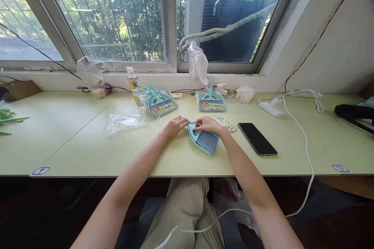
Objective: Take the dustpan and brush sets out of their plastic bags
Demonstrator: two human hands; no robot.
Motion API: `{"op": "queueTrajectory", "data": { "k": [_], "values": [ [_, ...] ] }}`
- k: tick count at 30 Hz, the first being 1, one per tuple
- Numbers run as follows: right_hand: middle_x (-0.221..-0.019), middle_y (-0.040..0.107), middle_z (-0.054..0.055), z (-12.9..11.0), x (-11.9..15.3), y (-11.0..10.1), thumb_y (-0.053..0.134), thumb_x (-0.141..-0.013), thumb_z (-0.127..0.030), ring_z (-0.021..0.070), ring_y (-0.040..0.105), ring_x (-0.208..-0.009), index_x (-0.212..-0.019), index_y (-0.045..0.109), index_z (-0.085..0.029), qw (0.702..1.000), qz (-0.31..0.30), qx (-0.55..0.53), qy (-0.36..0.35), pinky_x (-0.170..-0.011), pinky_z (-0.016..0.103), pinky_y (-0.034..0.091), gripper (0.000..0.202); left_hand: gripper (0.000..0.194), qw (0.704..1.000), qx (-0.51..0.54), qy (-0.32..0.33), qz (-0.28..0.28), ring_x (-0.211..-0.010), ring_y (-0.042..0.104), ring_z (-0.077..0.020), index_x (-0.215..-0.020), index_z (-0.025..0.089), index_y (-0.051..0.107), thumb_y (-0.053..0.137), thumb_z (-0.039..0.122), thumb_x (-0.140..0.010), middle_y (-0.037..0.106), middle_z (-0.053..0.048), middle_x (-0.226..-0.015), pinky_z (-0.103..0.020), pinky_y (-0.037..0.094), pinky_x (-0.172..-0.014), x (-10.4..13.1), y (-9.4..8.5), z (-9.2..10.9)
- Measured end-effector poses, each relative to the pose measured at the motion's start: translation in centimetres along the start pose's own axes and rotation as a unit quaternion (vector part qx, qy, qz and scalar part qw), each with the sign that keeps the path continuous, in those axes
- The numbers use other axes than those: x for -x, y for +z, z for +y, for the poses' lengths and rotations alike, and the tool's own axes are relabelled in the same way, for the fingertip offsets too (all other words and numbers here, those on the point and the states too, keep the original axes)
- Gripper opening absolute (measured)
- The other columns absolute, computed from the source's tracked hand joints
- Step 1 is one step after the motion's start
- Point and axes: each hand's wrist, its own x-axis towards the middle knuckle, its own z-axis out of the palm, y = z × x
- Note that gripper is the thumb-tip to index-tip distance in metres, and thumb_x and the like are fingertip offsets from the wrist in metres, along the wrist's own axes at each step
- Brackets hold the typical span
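Note:
A small teal hand brush with grey-blue bristles, nested with a teal dustpan, lies tilted on the table before me. My left hand has its fingers closed over the handle end at the upper left. My right hand is bent over the brush, thumb and fingertips pinched on its teal upper part. Just beyond my right wrist lies a printed label card. Farther back are two stacks of packaged dustpan and brush sets, a left stack and a right stack, with printed labels.
Crumpled clear plastic bags lie left of my hands. A phone rests to the right, near a white power strip and its cable. A bottle stands by the window. The table's front edge is close to my lap.

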Motion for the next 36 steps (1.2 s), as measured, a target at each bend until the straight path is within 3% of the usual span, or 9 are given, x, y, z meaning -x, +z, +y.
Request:
{"op": "queueTrajectory", "data": {
  "k": [5,9,12,16,19,21,25,29,36],
  "values": [
    [-0.064,0.063,-0.001,-1.3,-0.2,0.2,0.068,-0.074,-0.045,0.0136,0.055,-0.062,-0.078,0.069,-0.021,0.987,0.157,-0.023,0.036,-0.056,0.024,0.031,0.024,0.047,0.934,0.170,-0.224,0.219,-0.132,0.045,-0.0273,-0.135,0.022,0.050,0.050,0.026,-0.088,0.049,-0.013,-0.141,-0.047,0.035,-0.110,-1.2,-0.8,0.6],
    [-0.061,0.063,0.001,-1.4,-0.9,0.9,0.063,-0.080,-0.047,0.0156,0.057,-0.061,-0.081,0.069,-0.020,0.959,0.275,-0.053,0.046,-0.059,0.026,0.036,0.027,0.058,0.797,0.509,-0.322,0.035,-0.107,0.063,-0.0275,-0.138,0.022,0.046,0.040,0.055,-0.090,0.063,-0.012,-0.122,-0.046,0.051,-0.090,-1.8,-0.6,1.5],
    [-0.058,0.064,0.001,-0.5,-1.5,1.4,0.063,-0.080,-0.047,0.0163,0.059,-0.059,-0.078,0.069,-0.019,0.965,0.242,-0.101,0.021,-0.062,0.027,0.041,0.028,0.062,0.740,0.586,-0.326,-0.056,-0.105,0.064,-0.0264,-0.132,0.025,0.052,0.066,0.051,-0.077,0.066,-0.007,-0.116,-0.039,0.054,-0.085,-1.6,0.0,2.3],
    [-0.074,0.071,0.007,2.4,-1.4,0.4,0.053,-0.087,-0.045,0.0177,0.062,-0.064,-0.088,0.070,-0.017,0.949,0.254,-0.159,0.095,-0.067,0.029,0.047,0.033,0.059,0.694,0.617,-0.371,0.003,-0.101,0.065,-0.0243,-0.116,0.022,0.058,0.081,0.029,-0.063,0.067,-0.007,-0.112,-0.033,0.056,-0.079,-1.2,0.2,2.2],
    [-0.097,0.072,0.013,5.2,-0.4,-0.8,0.050,-0.089,-0.038,0.0239,0.064,-0.089,-0.095,0.071,-0.018,0.919,0.322,-0.053,0.220,-0.080,0.035,0.047,0.030,0.049,0.659,0.626,-0.406,0.090,-0.092,0.067,-0.0207,-0.106,0.021,0.059,0.080,0.021,-0.062,0.068,-0.006,-0.106,-0.032,0.058,-0.076,-1.3,-0.1,1.2],
    [-0.111,0.067,0.018,7.0,0.3,-1.2,0.055,-0.087,-0.033,0.0295,0.057,-0.108,-0.100,0.070,-0.017,0.913,0.301,0.018,0.275,-0.087,0.041,0.045,0.025,0.044,0.637,0.635,-0.416,0.132,-0.087,0.068,-0.0188,-0.101,0.020,0.060,0.080,0.017,-0.062,0.068,-0.006,-0.102,-0.031,0.059,-0.078,-1.3,-0.2,0.3],
    [-0.119,0.060,0.024,9.4,0.6,-1.2,0.071,-0.074,-0.035,0.0385,0.051,-0.117,-0.105,0.068,-0.014,0.903,0.225,0.034,0.365,-0.087,0.052,0.045,0.037,0.042,0.608,0.641,-0.429,0.185,-0.087,0.069,-0.0194,-0.096,0.018,0.061,0.081,0.011,-0.059,0.069,-0.007,-0.100,-0.034,0.059,-0.082,-1.3,-0.1,-0.6],
    [-0.104,0.066,0.021,10.8,0.0,-1.5,0.086,-0.055,-0.033,0.0341,0.060,-0.105,-0.100,0.067,-0.014,0.925,0.200,0.013,0.322,-0.082,0.042,0.050,0.052,0.047,0.607,0.639,-0.425,0.208,-0.092,0.068,-0.0209,-0.100,0.020,0.059,0.080,0.009,-0.059,0.068,-0.007,-0.106,-0.035,0.059,-0.082,-1.2,-0.1,-0.5],
    [-0.072,0.067,0.007,10.2,0.5,-2.3,0.087,-0.046,-0.024,0.0276,0.065,-0.080,-0.066,0.063,-0.018,0.927,0.166,-0.144,0.305,-0.068,0.037,0.049,0.032,0.052,0.605,0.654,-0.400,0.215,-0.093,0.066,-0.0178,-0.107,0.022,0.055,0.077,0.010,-0.061,0.066,-0.005,-0.109,-0.034,0.057,-0.085,-1.1,0.0,-0.3]
  ]
}}
